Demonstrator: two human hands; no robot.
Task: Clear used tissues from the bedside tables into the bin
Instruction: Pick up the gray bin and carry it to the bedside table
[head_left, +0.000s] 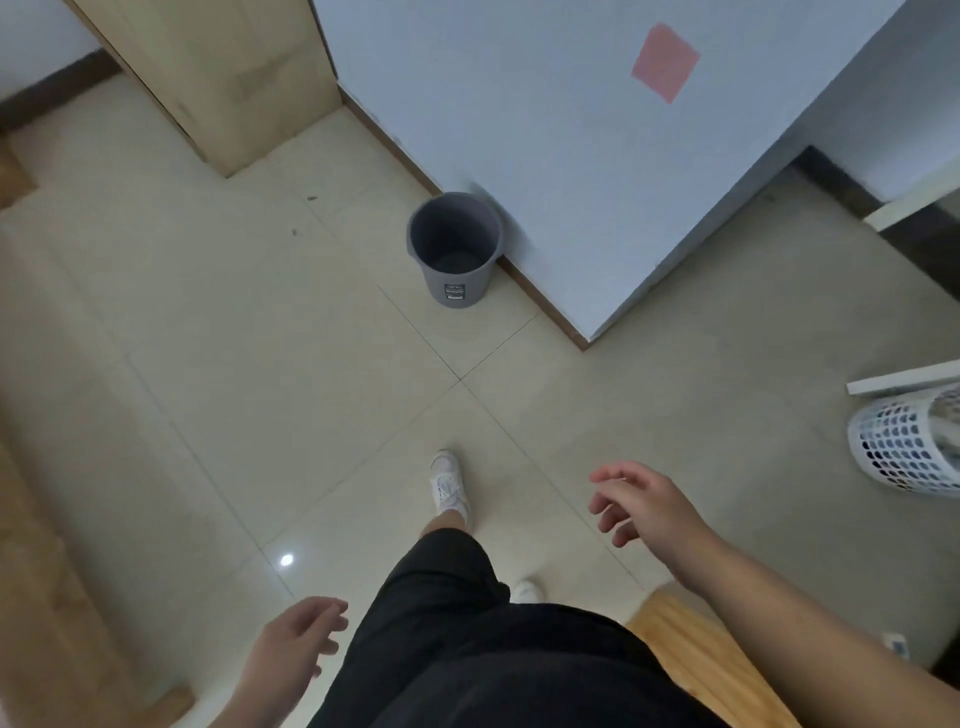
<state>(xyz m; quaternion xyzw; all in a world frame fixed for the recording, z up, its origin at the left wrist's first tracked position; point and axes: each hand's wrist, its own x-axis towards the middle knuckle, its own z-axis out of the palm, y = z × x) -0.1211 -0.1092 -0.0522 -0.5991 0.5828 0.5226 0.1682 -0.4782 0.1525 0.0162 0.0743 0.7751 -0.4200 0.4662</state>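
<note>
Basically both hands are empty: left hand (298, 631) hangs low beside the left thigh, fingers loosely apart and curled, clamped on nothing; right hand (631, 499) is raised further forward, fingers spread, also holding nothing. Hands are well apart, one on each side of the body.

Grey bin (455, 248) stands upright on the tiled floor (208, 364), ahead of both hands and between them in line, against the foot of a white wall (545, 156). Opening faces up; inside looks empty, no tissue visible at the bottom. Right hand is the nearer one to the bin, being further forward; left hand is well back.

No tissues and no clear bedside table top in view, so the task's tissues cannot be placed from this frame. A wooden surface (691, 654) sits just under the right forearm, nothing visibly on it. White perforated basket (906, 447) lies off to the right of the right hand, not the target.

Judgement: person is mid-step, white shoe (448, 488) forward, toward the bin; no drop possible now, a tissue pickup has to come first.
</note>
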